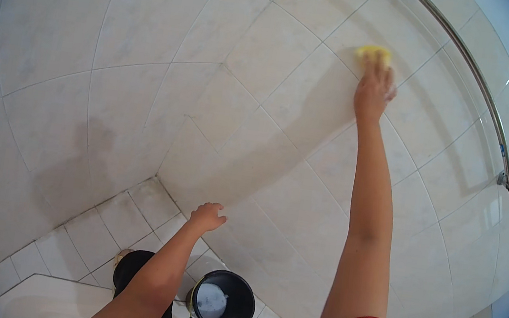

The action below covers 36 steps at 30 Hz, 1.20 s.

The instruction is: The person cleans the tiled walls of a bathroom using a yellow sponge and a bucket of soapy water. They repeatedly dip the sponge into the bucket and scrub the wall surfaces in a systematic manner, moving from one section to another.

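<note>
Open tiled wall (pixel 295 51) left of right hand (pixel 375 88), metal rail (pixel 476 64) obstructing rightward, its clearance unclear

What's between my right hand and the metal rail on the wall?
Only bare wall tiles lie between your right hand and the metal rail; the head view shows no object in that stretch.

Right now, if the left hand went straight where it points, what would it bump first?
Probably the tiled wall: the left hand points toward it. How big the gap is, I can't tell.
</note>
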### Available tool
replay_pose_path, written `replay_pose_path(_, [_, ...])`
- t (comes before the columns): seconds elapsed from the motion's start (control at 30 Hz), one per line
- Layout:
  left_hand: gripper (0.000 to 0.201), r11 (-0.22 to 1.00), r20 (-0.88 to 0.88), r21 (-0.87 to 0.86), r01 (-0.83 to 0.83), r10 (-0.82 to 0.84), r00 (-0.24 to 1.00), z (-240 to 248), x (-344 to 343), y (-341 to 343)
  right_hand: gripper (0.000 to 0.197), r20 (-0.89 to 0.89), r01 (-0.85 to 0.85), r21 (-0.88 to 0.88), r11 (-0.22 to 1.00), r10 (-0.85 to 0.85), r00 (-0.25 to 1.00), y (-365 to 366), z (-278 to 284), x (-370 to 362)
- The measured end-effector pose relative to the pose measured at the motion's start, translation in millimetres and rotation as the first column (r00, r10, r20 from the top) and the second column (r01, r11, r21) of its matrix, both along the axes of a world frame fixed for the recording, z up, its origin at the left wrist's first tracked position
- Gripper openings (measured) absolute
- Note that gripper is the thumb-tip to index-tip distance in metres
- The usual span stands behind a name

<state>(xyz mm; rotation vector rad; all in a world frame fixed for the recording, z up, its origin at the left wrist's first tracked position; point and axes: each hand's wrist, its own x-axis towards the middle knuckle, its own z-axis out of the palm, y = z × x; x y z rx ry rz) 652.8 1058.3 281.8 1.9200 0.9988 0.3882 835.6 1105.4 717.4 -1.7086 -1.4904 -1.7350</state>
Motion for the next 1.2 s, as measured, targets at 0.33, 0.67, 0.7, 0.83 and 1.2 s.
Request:
replay_pose_path(0.33, [0.054,0.999,-0.070,-0.035,-0.011,0.008,0.998,19.7,-12.7,40.2,0.055,0.306,0.111,-0.506,0.855,0.057,0.950,78.4,-62.3,-20.6])
replay_pose_path(0.67, [0.054,0.998,-0.157,-0.046,0.036,-0.042,0.987,11.6,-11.1,57.3,0.051,0.268,0.123,-0.609,0.784,0.057,0.962,146.7,-82.2,-64.0])
replay_pose_path(0.7, [0.054,0.999,-0.159,-0.040,0.013,-0.019,0.987,10.3,-16.0,63.6,0.052,0.260,0.075,-0.764,0.641,0.200,0.945,147.3,-88.4,-78.4])
replay_pose_path(0.83, [0.052,0.999,-0.149,-0.031,0.045,-0.049,0.988,10.3,-10.1,57.0,0.055,0.219,0.073,-0.327,0.942,0.000,0.976,172.6,-47.2,-60.2])
replay_pose_path(1.2, [0.053,0.998,-0.206,-0.026,0.052,-0.056,0.977,13.4,-9.6,46.6,0.050,0.157,-0.053,-0.460,0.886,0.140,0.978,210.5,-205.6,-90.2])
